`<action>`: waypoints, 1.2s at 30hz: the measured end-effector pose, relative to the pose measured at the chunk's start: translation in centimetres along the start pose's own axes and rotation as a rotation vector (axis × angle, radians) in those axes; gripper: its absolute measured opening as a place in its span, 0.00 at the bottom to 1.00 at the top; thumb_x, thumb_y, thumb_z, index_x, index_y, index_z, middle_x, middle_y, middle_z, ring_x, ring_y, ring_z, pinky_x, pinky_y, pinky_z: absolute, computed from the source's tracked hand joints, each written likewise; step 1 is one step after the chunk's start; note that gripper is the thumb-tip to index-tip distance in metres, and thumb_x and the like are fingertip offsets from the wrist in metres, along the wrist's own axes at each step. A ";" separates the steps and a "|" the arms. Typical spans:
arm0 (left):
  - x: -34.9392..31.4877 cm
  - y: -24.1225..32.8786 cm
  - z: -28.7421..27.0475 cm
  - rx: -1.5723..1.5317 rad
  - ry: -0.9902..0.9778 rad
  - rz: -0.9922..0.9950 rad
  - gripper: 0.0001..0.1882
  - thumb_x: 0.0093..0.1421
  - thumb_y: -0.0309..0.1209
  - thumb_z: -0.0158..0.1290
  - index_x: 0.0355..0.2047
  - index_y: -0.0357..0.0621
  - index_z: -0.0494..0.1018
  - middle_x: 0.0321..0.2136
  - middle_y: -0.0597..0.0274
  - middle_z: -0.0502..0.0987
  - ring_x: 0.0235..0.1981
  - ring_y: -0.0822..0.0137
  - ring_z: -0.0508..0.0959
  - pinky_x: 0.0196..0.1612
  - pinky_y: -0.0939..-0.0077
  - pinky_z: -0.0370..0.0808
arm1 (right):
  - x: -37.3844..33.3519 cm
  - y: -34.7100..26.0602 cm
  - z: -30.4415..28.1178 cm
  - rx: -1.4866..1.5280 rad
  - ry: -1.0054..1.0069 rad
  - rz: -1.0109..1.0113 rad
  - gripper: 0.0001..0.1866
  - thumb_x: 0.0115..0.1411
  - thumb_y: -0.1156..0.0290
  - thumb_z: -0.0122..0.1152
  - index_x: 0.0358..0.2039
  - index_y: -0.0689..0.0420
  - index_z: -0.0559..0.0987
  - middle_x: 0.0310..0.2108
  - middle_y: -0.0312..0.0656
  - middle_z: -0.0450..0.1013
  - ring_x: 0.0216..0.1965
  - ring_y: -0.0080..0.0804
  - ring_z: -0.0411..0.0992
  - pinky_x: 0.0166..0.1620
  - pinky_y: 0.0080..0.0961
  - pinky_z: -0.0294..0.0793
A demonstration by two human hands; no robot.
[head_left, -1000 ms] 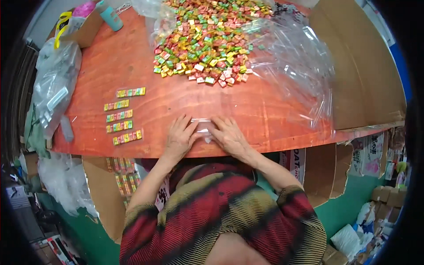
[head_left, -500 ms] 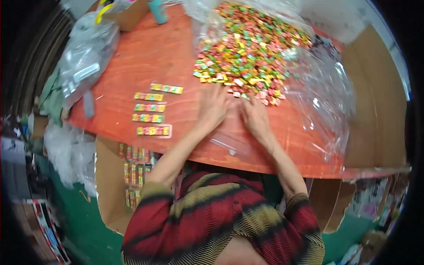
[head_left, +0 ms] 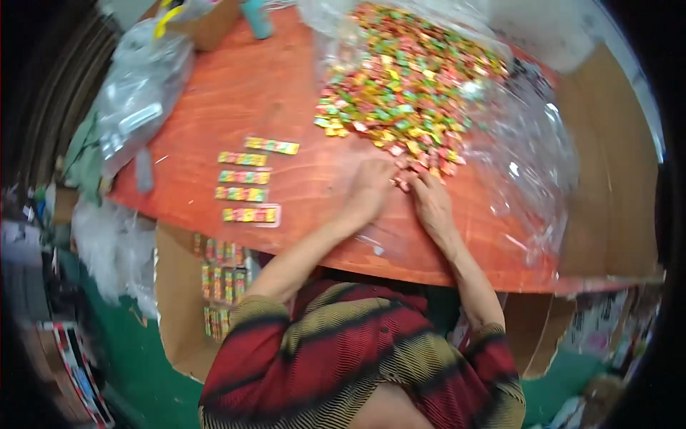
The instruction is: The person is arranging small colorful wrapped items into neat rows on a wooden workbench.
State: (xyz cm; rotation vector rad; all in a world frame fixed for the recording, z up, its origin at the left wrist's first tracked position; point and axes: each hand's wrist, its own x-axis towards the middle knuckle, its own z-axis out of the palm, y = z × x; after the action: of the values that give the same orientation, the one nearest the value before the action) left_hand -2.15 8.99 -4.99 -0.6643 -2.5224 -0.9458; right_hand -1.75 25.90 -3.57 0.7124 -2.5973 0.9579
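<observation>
A heap of small shiny wrapped pieces [head_left: 407, 93], like candies in red, green, yellow and pink, covers the far middle of the red table [head_left: 236, 93]. At its near edge my left hand [head_left: 370, 189] is smeared by motion, its fingertips close to some pink wrapped pieces [head_left: 402, 180]. Facing it, my right hand [head_left: 433, 204] has its bent fingers closed on pink pieces. A clear plastic tray [head_left: 377, 247] lies partly under my left forearm. Left of my hands, several narrow clear trays [head_left: 246, 215] filled with coloured pieces lie in a column.
Crumpled clear plastic [head_left: 529, 171] spreads right of the heap, before an upright cardboard flap [head_left: 607, 164]. A bulging plastic bag [head_left: 136, 93] occupies the far left corner. Below the table's left edge, an open carton [head_left: 179, 286] contains several filled trays.
Both hands have moved slightly right and toward me from the heap's edge. Some pink pieces now lie nearer, between my fingertips.
</observation>
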 end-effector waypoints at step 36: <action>0.4 -0.8 -4.5 -0.095 -0.260 -0.210 0.22 0.46 0.20 0.55 0.44 0.39 0.67 0.33 0.50 0.67 0.39 0.51 0.70 0.43 0.64 0.67 | -1.5 -4.4 2.4 -0.228 -0.024 -0.028 0.05 0.48 0.74 0.52 0.26 0.61 0.69 0.27 0.47 0.64 0.30 0.42 0.67 0.29 0.36 0.69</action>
State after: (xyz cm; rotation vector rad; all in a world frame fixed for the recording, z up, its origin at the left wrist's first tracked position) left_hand -2.12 5.54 -2.03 -0.5913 -2.8347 -1.1215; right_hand 1.68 21.97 -3.64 0.7009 -2.6531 0.6345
